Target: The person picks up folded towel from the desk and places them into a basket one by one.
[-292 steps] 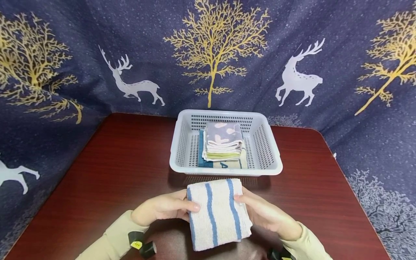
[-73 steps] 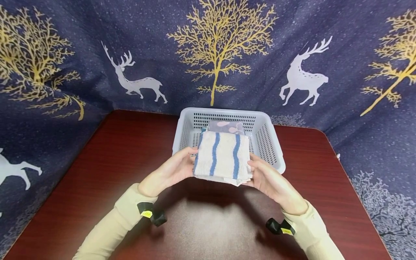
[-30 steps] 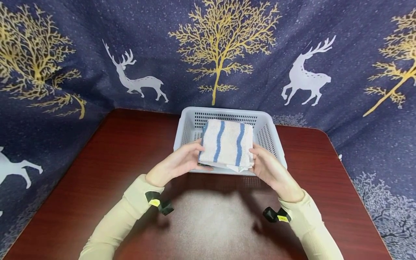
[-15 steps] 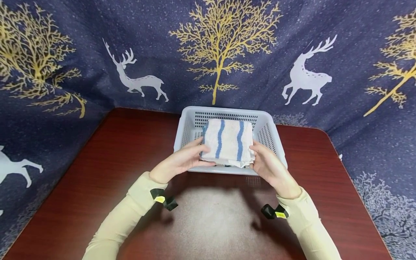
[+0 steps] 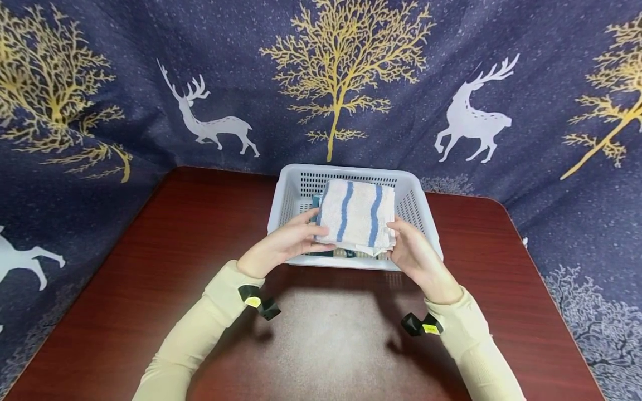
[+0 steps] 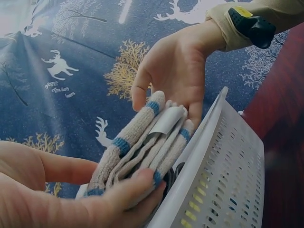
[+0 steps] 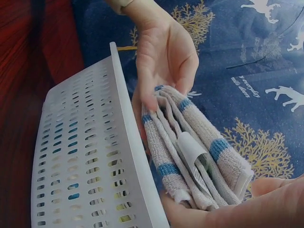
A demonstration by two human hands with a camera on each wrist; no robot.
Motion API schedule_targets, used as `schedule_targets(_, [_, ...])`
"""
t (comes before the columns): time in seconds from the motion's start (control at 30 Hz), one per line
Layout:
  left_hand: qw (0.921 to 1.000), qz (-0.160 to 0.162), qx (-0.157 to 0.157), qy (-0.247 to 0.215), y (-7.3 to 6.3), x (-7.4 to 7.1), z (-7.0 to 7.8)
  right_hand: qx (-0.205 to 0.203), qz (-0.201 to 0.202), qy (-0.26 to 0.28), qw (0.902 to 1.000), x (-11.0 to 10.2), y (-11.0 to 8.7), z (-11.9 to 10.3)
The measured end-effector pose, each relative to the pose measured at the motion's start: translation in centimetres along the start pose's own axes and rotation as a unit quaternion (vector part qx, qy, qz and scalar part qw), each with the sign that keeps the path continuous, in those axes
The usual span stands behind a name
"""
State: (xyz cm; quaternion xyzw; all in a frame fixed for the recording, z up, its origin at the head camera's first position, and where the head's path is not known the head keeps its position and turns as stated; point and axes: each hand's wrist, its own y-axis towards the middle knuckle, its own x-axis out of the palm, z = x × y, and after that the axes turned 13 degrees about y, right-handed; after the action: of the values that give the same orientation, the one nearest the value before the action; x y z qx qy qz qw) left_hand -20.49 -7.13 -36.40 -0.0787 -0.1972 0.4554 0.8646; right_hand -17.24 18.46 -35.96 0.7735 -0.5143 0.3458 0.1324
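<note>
A folded white towel (image 5: 357,214) with wavy blue stripes is held over the light grey basket (image 5: 361,264). My left hand (image 5: 286,242) grips its left edge, thumb on top and fingers at the side and below. On the opposite edge my right hand (image 5: 418,253) pinches it, the thumb at its near right corner. Both wrist views show the towel's stacked layers and a white label (image 6: 167,121) sticking out between them. Beneath it, a teal cloth (image 5: 316,200) shows inside the basket; the grey-and-pink folded cloth seen earlier is hidden.
The perforated basket wall (image 7: 85,142) rises close beside the hands. The basket stands on a dark red wooden table (image 5: 150,250), near its back edge. Behind hangs a navy curtain (image 5: 391,133) with deer and golden trees.
Both hands have carried the striped towel from in front of the basket to over it. In the last half second it has shifted slightly back and to the right.
</note>
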Motion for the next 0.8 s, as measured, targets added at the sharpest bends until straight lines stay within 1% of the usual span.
schedule_targets(0.17, [0.9995, 0.028, -0.014, 0.009, 0.56, 0.25, 0.09, 0.014, 0.037, 0.035, 0.9986, 0.13, 0.01, -0.01])
schedule_targets(0.2, [0.9991, 0.036, -0.02, 0.007, 0.62, 0.29, 0.1, 0.012, 0.044, 0.037, 0.9983, 0.18, 0.06, 0.03])
schedule_targets(0.23, [0.9988, 0.042, -0.024, 0.005, 0.65, 0.33, 0.13, 0.01, 0.06, 0.034, 0.9976, 0.35, 0.11, 0.1])
schedule_targets(0.27, [0.9985, 0.048, -0.028, 0.003, 0.67, 0.38, 0.17, 0.007, 0.062, 0.034, 0.9975, 0.37, 0.16, 0.14])
schedule_targets(0.3, [0.9979, 0.056, -0.033, 0.002, 0.69, 0.43, 0.2, 0.002, 0.06, 0.031, 0.9977, 0.35, 0.24, 0.2])
schedule_targets(0.4, [0.9975, 0.061, -0.034, -0.011, 0.61, 0.57, 0.31, -0.012, 0.056, 0.018, 0.9982, 0.34, 0.39, 0.32])
schedule_targets(0.5, [0.9976, 0.061, -0.029, -0.019, 0.54, 0.69, 0.38, -0.019, 0.054, 0.01, 0.9983, 0.35, 0.38, 0.3])
schedule_targets(0.57, [0.9981, 0.051, -0.023, -0.026, 0.48, 0.75, 0.43, -0.019, 0.052, 0.011, 0.9984, 0.4, 0.32, 0.23])
schedule_targets(0.63, [0.998, 0.052, -0.023, -0.028, 0.32, 0.77, 0.54, -0.02, 0.048, 0.014, 0.9985, 0.44, 0.25, 0.14])
schedule_targets(0.73, [0.9986, 0.046, -0.012, -0.02, 0.04, 0.76, 0.79, -0.022, 0.043, 0.023, 0.9986, 0.57, 0.14, 0.02])
schedule_targets(0.8, [0.9987, 0.049, -0.007, -0.015, -0.23, 0.74, 0.99, -0.027, 0.039, 0.026, 0.9985, 0.64, 0.11, -0.05])
